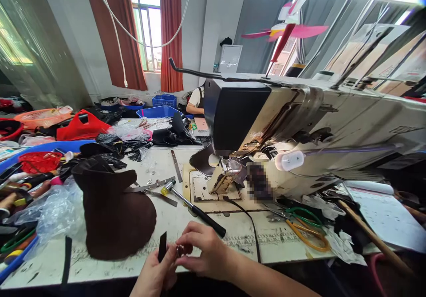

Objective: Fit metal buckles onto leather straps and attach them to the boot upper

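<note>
At the table's front edge my left hand (156, 270) is closed on a short black strap (162, 246), whose end sticks up past the thumb. My right hand (209, 250) meets it from the right, pinching a small shiny metal piece (179, 250) beside the strap. Fingers cover most of that piece, so its exact kind is hidden. Left of my hands a dark brown leather piece (116, 217) stands on the table. Behind them lies a hammer (196, 210) with a black grip. Another black strip (67, 259) rests at the left front.
A sewing machine (242, 115) fills the right, its lamp (289, 160) lit. Scissors with orange and green handles (308, 230) lie below it. Metal rulers (176, 166) and a blue tray (76, 146) of tools are leftward. A person (196, 99) sits behind the machine.
</note>
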Action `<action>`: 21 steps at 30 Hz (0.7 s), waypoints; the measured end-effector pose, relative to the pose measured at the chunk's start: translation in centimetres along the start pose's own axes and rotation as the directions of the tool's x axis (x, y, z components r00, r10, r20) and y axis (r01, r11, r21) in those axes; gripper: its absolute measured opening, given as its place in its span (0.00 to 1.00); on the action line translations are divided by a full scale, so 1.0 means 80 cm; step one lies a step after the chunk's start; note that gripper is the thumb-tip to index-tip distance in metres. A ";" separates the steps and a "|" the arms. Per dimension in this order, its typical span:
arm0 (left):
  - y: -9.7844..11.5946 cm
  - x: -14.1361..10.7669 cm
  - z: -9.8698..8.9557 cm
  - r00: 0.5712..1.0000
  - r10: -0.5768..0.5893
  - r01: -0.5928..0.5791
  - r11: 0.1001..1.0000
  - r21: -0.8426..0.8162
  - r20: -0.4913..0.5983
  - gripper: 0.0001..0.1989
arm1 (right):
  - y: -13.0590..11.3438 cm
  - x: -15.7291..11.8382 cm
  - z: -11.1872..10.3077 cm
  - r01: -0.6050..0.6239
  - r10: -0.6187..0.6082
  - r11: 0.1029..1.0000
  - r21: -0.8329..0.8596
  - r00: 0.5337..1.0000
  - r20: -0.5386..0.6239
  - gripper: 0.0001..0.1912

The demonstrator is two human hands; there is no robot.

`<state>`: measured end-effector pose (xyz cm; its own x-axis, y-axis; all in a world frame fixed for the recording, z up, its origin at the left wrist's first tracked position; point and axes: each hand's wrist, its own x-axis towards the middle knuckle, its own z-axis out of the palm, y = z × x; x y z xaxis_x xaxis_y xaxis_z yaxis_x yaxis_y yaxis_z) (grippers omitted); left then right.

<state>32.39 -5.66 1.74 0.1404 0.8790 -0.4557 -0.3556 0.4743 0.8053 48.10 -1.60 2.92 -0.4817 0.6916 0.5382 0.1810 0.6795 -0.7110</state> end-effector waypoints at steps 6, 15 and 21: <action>0.005 -0.007 0.003 0.999 0.042 -0.043 0.998 -0.040 -0.024 0.28 | 0.002 0.003 0.000 0.079 -0.081 0.991 -0.105 0.997 -0.013 0.09; 0.003 0.004 0.010 0.995 0.076 -0.081 0.994 -0.071 -0.060 0.28 | 0.014 0.011 -0.007 0.050 -0.047 0.995 -0.086 0.998 0.044 0.09; -0.002 0.024 0.012 0.988 0.104 -0.110 0.993 -0.038 -0.117 0.29 | 0.010 0.010 0.001 -0.025 0.038 0.976 -0.219 0.998 0.055 0.15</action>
<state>33.58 -4.01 1.14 -0.0066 0.9119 -0.4103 -0.4035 0.3730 0.8355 47.81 -0.52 2.70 -0.5209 0.7021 0.4854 0.3758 0.6993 -0.6081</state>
